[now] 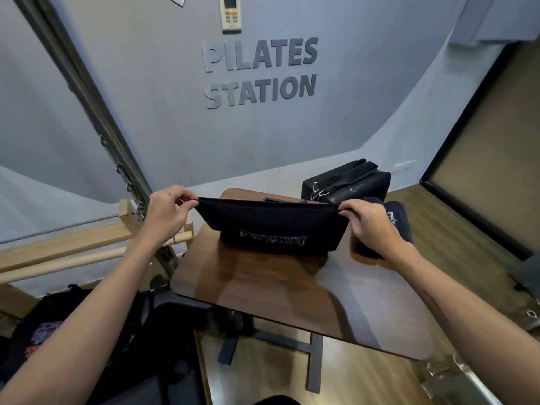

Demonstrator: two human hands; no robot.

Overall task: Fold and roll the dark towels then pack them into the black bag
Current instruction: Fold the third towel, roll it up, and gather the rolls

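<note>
Currently a dark towel (271, 226) is being pinched at both corners by the left hand (168, 213) and right hand (369, 222), folding underway; beside the black bag (347, 182) a rolled towel (397, 223) is waiting unpacked.

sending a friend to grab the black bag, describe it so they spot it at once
Find the wooden table below the PILATES STATION wall lettering. The black bag stands at its far right corner, behind the dark towel held up by both hands. Unlike the soft rolled towels beside it, it is boxy, with straps and metal clips.
</note>
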